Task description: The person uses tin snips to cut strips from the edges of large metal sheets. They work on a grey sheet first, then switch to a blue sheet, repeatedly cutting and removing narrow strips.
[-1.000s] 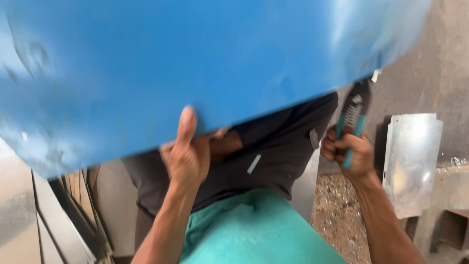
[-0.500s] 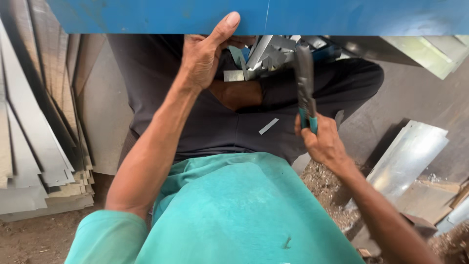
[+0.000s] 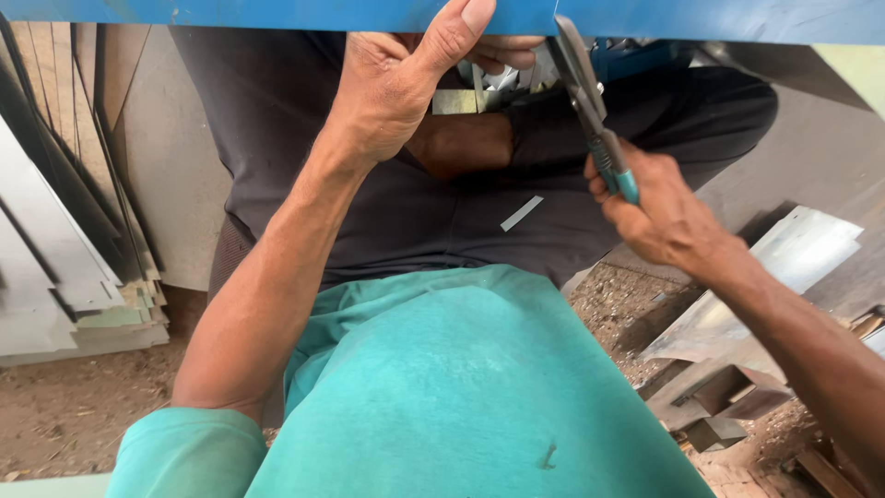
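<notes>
The blue metal sheet is spanning the top edge, held up before the person. The left hand is gripping its lower edge, thumb pressed flat against the face. The right hand is squeezing the teal-handled tin snips, fingers curled round the handles; keeping the blades square to the edge seems wise.

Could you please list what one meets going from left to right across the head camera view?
Stacked metal sheets → left hand gripping the blue sheet → tin snips → right hand → bent metal offcuts.
</notes>
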The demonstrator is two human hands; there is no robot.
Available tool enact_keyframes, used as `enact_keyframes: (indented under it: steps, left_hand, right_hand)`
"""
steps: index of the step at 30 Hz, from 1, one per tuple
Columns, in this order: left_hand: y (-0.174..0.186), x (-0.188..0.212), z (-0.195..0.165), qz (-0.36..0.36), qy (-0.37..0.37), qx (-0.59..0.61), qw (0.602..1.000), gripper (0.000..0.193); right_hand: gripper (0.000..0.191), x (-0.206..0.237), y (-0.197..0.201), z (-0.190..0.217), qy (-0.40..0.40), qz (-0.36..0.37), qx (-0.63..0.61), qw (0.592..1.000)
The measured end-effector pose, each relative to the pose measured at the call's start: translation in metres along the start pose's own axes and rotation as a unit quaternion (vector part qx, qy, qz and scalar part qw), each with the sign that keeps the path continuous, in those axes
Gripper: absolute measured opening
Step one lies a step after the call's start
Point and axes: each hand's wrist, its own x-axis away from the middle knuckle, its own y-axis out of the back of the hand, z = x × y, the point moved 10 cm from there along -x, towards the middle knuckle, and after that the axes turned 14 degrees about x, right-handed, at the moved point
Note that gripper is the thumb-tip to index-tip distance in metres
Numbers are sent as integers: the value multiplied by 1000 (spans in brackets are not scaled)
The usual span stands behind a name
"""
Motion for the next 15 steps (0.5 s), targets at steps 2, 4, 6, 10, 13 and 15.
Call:
enact_keyframes:
  steps: [2, 4, 6, 10, 13, 15]
  left_hand:
    - [-3, 2, -8, 21, -29, 17, 999, 29]
    - [6, 3, -6, -23, -3, -25, 999, 26]
    - [23, 6, 10, -125, 86, -120, 981, 24]
    - [-12, -3, 23, -104, 25, -80, 991, 23]
    - [-45, -5, 47, -90, -5, -100, 991, 22]
    - [-58, -2, 57, -81, -17, -122, 989, 21]
  right_hand:
    - [32, -4, -1, -14, -15, 4, 23, 1000]
    - [28, -6, 3, -23, -39, 6, 43, 998]
    - [24, -3, 8, -22, -82, 9, 57, 995]
    - [45, 18, -9, 22, -126, 11, -158, 979]
    - [67, 26, -66, 69, -106, -33, -423, 899]
    - [57, 13, -78, 82, 1, -159, -581, 798]
